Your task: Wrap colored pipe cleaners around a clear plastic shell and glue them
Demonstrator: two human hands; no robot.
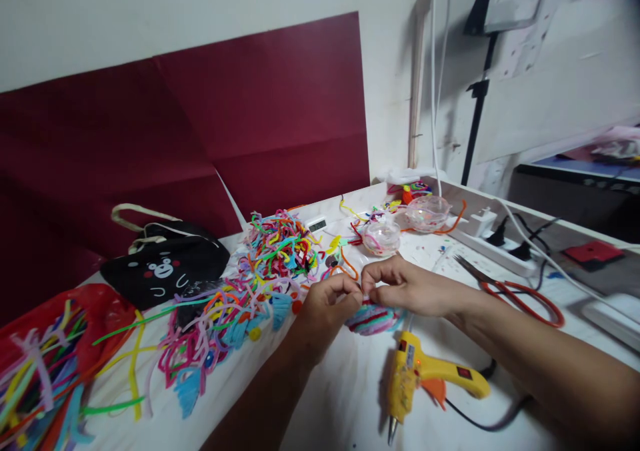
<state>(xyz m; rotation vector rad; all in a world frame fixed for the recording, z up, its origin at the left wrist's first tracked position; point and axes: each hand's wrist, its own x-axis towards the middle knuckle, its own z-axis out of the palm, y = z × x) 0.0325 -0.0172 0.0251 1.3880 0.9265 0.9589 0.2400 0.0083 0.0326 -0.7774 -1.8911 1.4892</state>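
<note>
My left hand (327,314) and my right hand (395,288) meet at the middle of the white table. Thumb and fingers of each are pinched together around something small, mostly hidden between the fingertips; a bit of red and white shows there. Just below the fingertips lies a coiled bundle of pink, teal and red pipe cleaners (376,320). A yellow glue gun (407,371) with an orange trigger lies below my right hand, its nozzle toward the near edge.
Heaps of pipe cleaners (280,244) spread left, beside a black bag (165,264) and a red bag (107,311). Behind my hands stand clear bowls (381,238). To the right are orange-handled scissors (535,298), a power strip (500,250) and cables.
</note>
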